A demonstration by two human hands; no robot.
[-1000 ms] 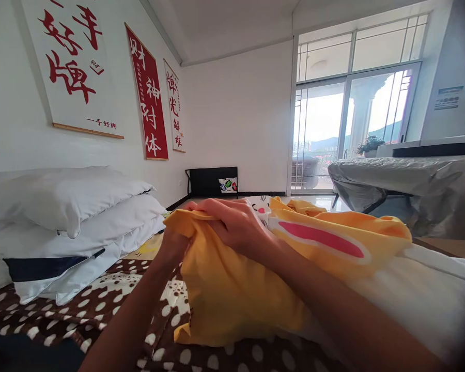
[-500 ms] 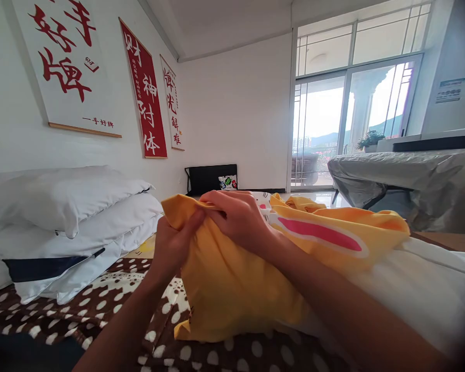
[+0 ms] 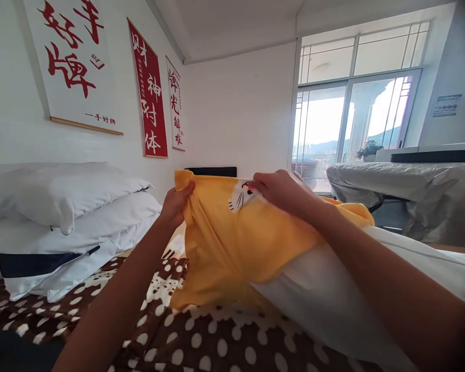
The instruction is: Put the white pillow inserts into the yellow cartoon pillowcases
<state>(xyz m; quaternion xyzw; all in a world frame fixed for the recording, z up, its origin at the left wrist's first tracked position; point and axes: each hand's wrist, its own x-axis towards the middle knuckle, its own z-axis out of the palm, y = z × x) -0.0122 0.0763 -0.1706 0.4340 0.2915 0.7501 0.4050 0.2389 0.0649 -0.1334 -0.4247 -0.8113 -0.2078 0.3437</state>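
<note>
A yellow pillowcase (image 3: pixel 225 243) with a white cartoon face hangs stretched between my hands above the bed. My left hand (image 3: pixel 176 202) pinches its upper left corner, fingers closed on the cloth. My right hand (image 3: pixel 281 190) grips the top edge further right, also closed on the fabric. A white pillow (image 3: pixel 333 294) lies under my right forearm, its near end partly inside the yellow cover.
A stack of white pillows (image 3: pixel 62 206) sits at the left against the wall. A brown blanket (image 3: pixel 201 341) with white dots covers the bed. A covered table (image 3: pixel 403 191) stands at the right by the glass balcony doors (image 3: pixel 352 124).
My hands have moved apart and upward, spreading the pillowcase's top edge taut. The pink-striped part of the cloth has dropped out of sight and more white pillow shows.
</note>
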